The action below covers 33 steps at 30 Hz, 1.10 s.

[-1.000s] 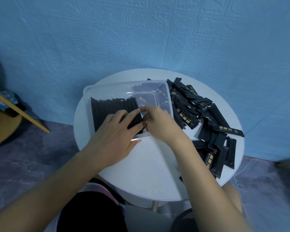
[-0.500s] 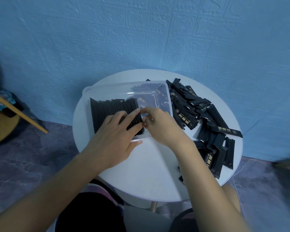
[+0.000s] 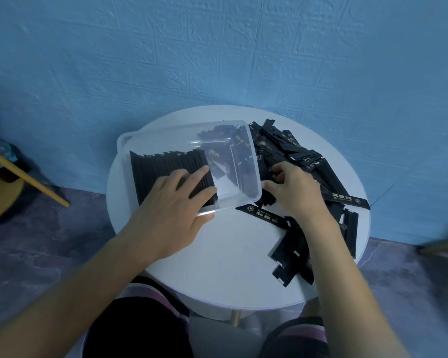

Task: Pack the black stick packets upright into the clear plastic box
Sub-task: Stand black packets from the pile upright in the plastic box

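A textured blue wall is seen behind a round white desk, viewed from above by a seated person. A clear plastic box is set on the left half of the desk. A loose heap of black stick packets is spread over the desk to the right of the box, up against its right wall. Inside the box, the left part is filled by a packed row of the same packets stood on end. The right part is left bare.

The left hand is laid with straight fingers across the packed row, the thumb set at the box's near wall, so the row is kept from tipping into the bare part. The right hand is placed on the loose heap with fingers curled down among the packets. Whether one is gripped cannot be told. The hands are held apart. One gold-printed packet is laid flat just beside the box's near right corner.

Half a second ago the right hand was placed beside the left at the row's end, inside the box. It has since been moved out to the heap. One insertion is judged finished and the next pickup begun, with roughly half the box yet to be filled.
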Available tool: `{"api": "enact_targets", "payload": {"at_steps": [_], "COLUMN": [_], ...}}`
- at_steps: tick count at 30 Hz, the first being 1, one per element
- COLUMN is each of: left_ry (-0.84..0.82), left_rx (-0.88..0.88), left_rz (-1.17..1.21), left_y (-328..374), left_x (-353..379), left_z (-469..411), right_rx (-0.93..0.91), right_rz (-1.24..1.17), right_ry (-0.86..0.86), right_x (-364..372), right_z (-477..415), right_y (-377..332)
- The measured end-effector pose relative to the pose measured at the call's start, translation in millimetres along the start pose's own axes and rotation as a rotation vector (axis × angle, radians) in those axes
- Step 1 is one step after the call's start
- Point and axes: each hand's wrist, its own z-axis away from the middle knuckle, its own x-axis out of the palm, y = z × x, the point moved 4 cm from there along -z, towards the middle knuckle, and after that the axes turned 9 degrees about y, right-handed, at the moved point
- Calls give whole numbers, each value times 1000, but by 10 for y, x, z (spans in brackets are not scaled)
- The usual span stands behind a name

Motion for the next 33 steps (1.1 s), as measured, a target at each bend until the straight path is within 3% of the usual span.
{"api": "enact_targets", "payload": {"at_steps": [5, 20, 33], "left_ry": [5, 43, 70], "left_rx": [8, 8, 13], "left_rz": [-4, -7, -14], "left_y": [9, 8, 24], "left_x": [3, 32, 25], "left_z": [17, 25, 21], "right_rx": [-26, -56, 37], "right_rz": [71, -19, -428], "right_ry": [-2, 47, 72], "right_x": [140, 130, -123], "right_z": [-66, -130, -118], "right_y": [6, 72, 151]}}
